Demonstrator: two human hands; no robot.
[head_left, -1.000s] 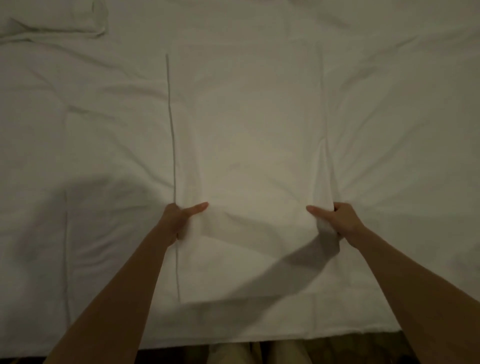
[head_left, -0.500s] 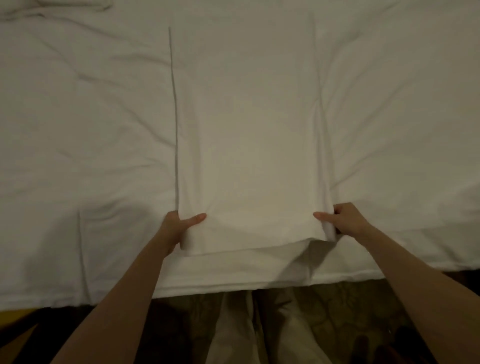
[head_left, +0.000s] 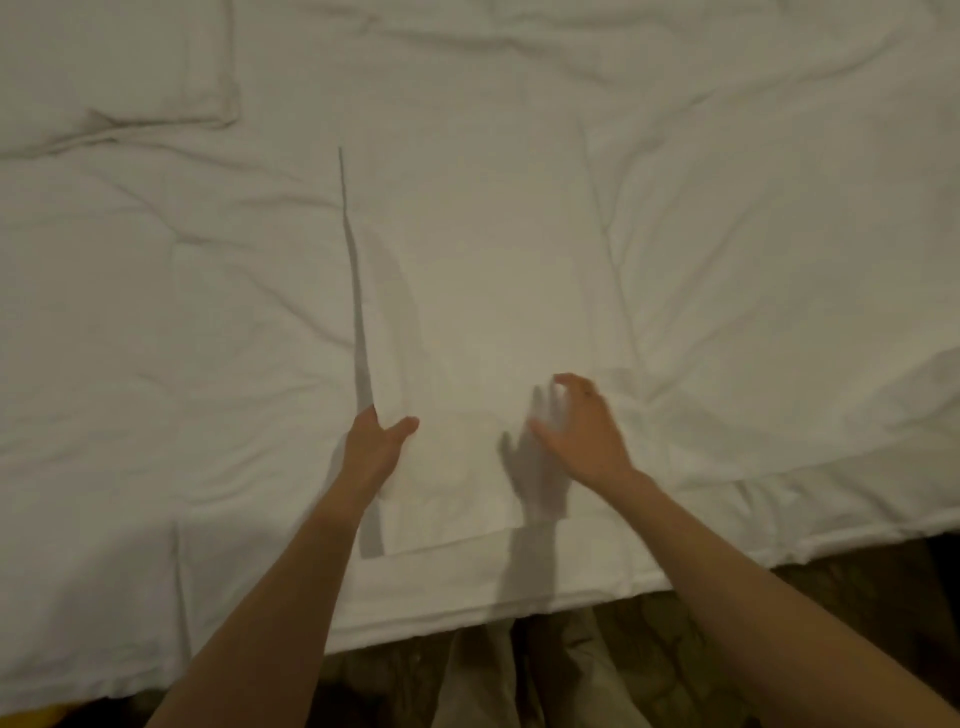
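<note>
On bed sheet (head_left: 156, 312), left hand (head_left: 376, 441) pinches cloth (head_left: 478, 291) edge; right hand (head_left: 582, 431) hovers loose-fingered, empty. Risk: one-sided tug skews the fold.

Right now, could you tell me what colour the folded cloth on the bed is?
Plain white, no pattern; the head view shows the folded cloth best.

A white folded cloth (head_left: 483, 291) lies on the bed (head_left: 779, 260). The left hand (head_left: 374, 444) pinches the cloth's left edge with the thumb on top, and that edge is lifted a little. The right hand (head_left: 582, 431), its fingers loose and blurred, hovers over the cloth's near right part. A pillow (head_left: 104, 57) lies beyond the cloth, far to its left.
</note>
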